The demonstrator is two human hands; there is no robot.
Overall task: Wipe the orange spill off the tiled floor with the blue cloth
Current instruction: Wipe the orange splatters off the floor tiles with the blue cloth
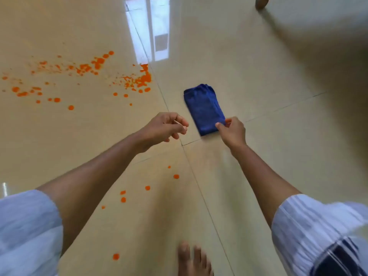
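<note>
Glossy tiled floor (249,56), matt blue cloth (203,108)

One blue cloth (204,109), two hands: left hand (165,127), right hand (232,132); one bare foot (194,259); orange spill (95,76): many drops.

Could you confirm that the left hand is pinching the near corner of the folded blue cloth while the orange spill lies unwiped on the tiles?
Not quite: the right hand is the one pinching the near corner of the folded blue cloth. The left hand hovers beside it, empty and loosely curled. The orange spill does lie unwiped on the tiles, as the head view shows.
</note>
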